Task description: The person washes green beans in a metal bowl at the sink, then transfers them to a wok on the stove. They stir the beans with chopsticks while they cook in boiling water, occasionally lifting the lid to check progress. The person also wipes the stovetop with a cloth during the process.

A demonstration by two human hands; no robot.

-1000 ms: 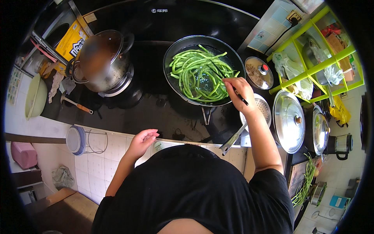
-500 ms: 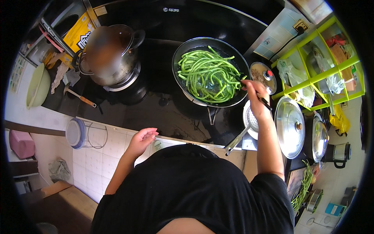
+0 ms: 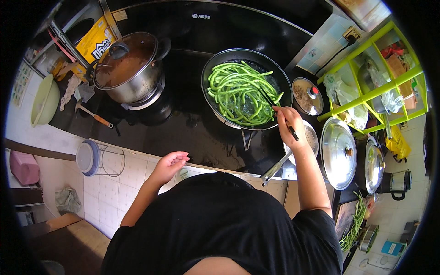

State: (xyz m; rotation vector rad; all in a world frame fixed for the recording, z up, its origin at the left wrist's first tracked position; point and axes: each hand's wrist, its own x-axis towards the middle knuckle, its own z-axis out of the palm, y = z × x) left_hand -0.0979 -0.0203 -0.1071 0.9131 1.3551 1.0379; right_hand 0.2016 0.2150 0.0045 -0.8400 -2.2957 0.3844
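The person's right hand (image 3: 289, 124) reaches over the near right rim of a dark pan (image 3: 211, 64), its fingers pinching black chopsticks (image 3: 265, 95) whose tips slope down among long green beans (image 3: 238, 80). The beans lie in a loose, looping heap inside the pan, in bubbling liquid, mostly left of and ahead of that hand. The pan sits on the right side of a glossy black cooktop (image 3: 183, 137). The left hand (image 3: 168, 166) hangs near the cooktop's front edge, well apart from the pan, its fingers slackly half curled and close together. On the left burner stands a steel pot (image 3: 137, 87) under a glass lid (image 3: 130, 59). Just beside the right forearm, a perforated ladle (image 3: 276, 169) has its handle slanting toward the person, its bowl partly hidden by the wrist. Right of the pan are a small round vessel (image 3: 304, 91) with a red-knobbed clear lid and, nearer the person, a large shiny lid (image 3: 338, 156); a lime-green rack (image 3: 366, 94) stands beyond them.
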